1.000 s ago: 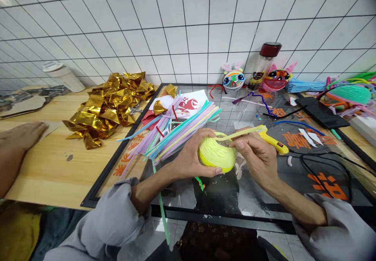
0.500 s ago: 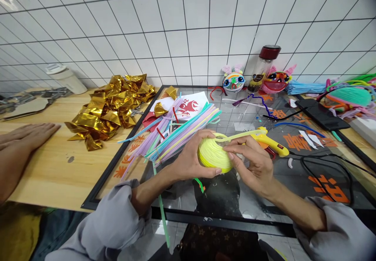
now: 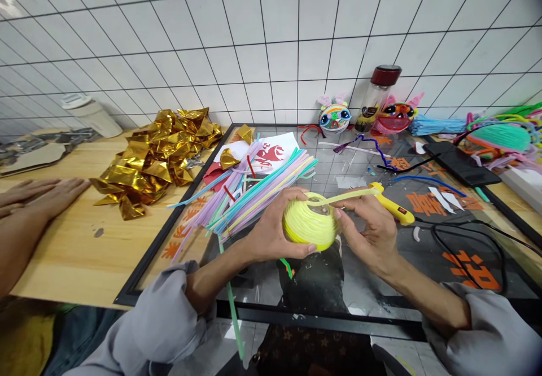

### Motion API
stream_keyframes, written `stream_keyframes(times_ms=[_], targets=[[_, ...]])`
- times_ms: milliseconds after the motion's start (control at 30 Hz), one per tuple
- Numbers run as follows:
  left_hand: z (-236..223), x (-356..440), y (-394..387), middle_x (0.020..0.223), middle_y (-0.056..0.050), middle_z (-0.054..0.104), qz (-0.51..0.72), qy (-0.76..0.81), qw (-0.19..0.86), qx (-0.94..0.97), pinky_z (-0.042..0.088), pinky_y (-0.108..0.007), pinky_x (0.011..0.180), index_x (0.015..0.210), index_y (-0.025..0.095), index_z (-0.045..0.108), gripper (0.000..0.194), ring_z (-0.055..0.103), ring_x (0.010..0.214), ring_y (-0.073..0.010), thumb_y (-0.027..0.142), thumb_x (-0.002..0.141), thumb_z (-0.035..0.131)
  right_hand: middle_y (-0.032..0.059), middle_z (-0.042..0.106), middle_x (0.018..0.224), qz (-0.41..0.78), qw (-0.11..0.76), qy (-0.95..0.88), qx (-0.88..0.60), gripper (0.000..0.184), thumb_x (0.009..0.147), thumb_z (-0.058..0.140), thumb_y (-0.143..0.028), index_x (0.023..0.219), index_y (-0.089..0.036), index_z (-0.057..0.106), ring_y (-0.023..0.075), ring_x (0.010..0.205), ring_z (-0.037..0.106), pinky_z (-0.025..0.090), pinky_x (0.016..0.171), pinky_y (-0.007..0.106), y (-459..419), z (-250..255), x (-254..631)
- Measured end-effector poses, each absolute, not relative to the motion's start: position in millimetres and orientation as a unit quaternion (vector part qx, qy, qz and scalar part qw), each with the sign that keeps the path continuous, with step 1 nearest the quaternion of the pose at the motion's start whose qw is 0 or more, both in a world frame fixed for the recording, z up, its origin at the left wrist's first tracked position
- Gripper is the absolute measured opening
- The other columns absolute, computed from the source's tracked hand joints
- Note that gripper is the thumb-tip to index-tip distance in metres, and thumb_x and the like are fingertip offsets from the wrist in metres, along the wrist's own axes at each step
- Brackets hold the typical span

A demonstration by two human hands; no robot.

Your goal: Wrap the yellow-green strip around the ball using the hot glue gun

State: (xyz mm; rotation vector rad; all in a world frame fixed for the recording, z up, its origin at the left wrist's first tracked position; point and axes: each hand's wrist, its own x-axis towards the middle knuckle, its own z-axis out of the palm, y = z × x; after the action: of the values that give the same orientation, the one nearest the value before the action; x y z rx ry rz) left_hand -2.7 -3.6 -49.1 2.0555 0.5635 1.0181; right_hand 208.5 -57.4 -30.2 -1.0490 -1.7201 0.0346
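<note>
A round yellow ball [image 3: 311, 223], wound with rows of fuzzy pipe cleaner, rests in my left hand [image 3: 271, 226], its thumb below and fingers over the top. The ball has an open hole on its upper right. From that rim a loose pale-yellow pipe cleaner [image 3: 349, 196] runs off to the right. My right hand [image 3: 370, 226] is at the ball's right edge, fingers drawn together at the pipe cleaner; the exact grip is partly hidden. Behind my right fingers lies a yellow hot glue gun [image 3: 393, 206].
Left of the ball lie a pile of pastel pipe cleaners [image 3: 258, 195] and crumpled gold foil [image 3: 148, 161]. Another person's hands [image 3: 46, 195] rest on the wooden table. Farther back stand two decorated balls [image 3: 334, 117] and a bottle [image 3: 375, 102]. A phone [image 3: 461, 162] and black cable [image 3: 466, 229] lie right.
My right hand has shifted slightly right, its fingertips moving from over the ball's front to its right edge. More of the hole shows. My left hand keeps its hold.
</note>
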Motion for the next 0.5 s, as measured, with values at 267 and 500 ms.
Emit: stream_keyframes(times_ms=[267, 500], targets=[[-47.2, -3.4, -4.6, 0.136, -0.012, 0.053, 0.403, 0.203, 0.365, 0.814, 0.046, -0.05, 0.112, 0.126, 0.026, 0.043, 0.075, 0.057, 0.129, -0.0299, 0.032, 0.066, 0.087, 0.0043, 0.071, 0.084, -0.004, 0.511, -0.746, -0.427, 0.013, 0.095, 0.06, -0.017, 0.091, -0.025, 0.07, 0.0209, 0.083, 0.067, 0.054, 0.072, 0.035, -52.5, -28.0, 217.1], [-46.7, -3.0, -3.3, 0.134, -0.013, 0.056, 0.408, 0.181, 0.33, 0.832, 0.047, -0.052, 0.111, 0.127, 0.027, 0.045, 0.075, 0.058, 0.129, -0.0316, 0.035, 0.066, 0.087, 0.0048, 0.073, 0.087, -0.017, 0.501, -0.771, -0.392, 0.011, 0.094, 0.064, -0.019, 0.096, -0.025, 0.073, 0.0207, 0.081, 0.068, 0.054, 0.071, 0.036, -54.8, -26.0, 215.5]])
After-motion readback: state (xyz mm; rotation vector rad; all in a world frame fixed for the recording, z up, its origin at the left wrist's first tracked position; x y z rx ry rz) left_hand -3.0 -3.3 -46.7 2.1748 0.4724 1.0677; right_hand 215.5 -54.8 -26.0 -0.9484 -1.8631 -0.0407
